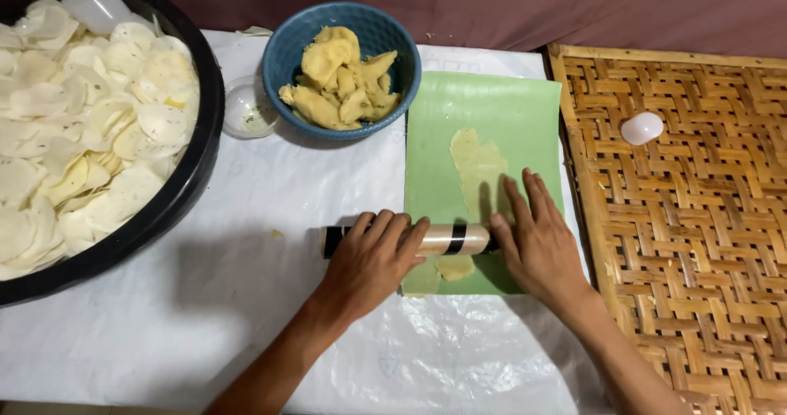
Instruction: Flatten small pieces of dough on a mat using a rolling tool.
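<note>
The left hand (369,255) and the right hand (533,239) lie flat and open on a rolling pin (447,239), pressing down, not gripping. The rolling pin lies across a green sheet (492,112) on the white surface (205,300). A thin strip of yellow dough (477,169) lies on the sheet, just past the rolling pin. Behind the sheet stands a blue bowl (283,63) of dough lumps. Left of the sheet is a black tub (193,185) of pale round slices. Right of the sheet is a woven tray (697,243).
</note>
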